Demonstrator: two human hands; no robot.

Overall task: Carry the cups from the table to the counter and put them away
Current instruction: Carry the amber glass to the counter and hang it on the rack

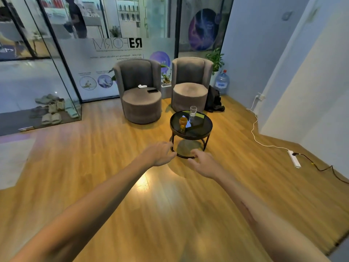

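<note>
Nothing's carried yet: your left hand (pixel 160 153) and right hand (pixel 204 163) are spread and empty, while the amber cup (pixel 183 123) and clear glass cup (pixel 193 113) wait mid-table (pixel 204 131).

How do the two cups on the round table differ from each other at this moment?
The amber cup is tinted orange-yellow, while the clear cup looks colourless and see-through. The amber cup stands nearer the camera and toward the table's left edge; the clear cup stands farther back, nearer the armchairs. The clear cup appears somewhat taller. Both stand upright on the black round table, apart from each other and untouched by either hand.
</note>
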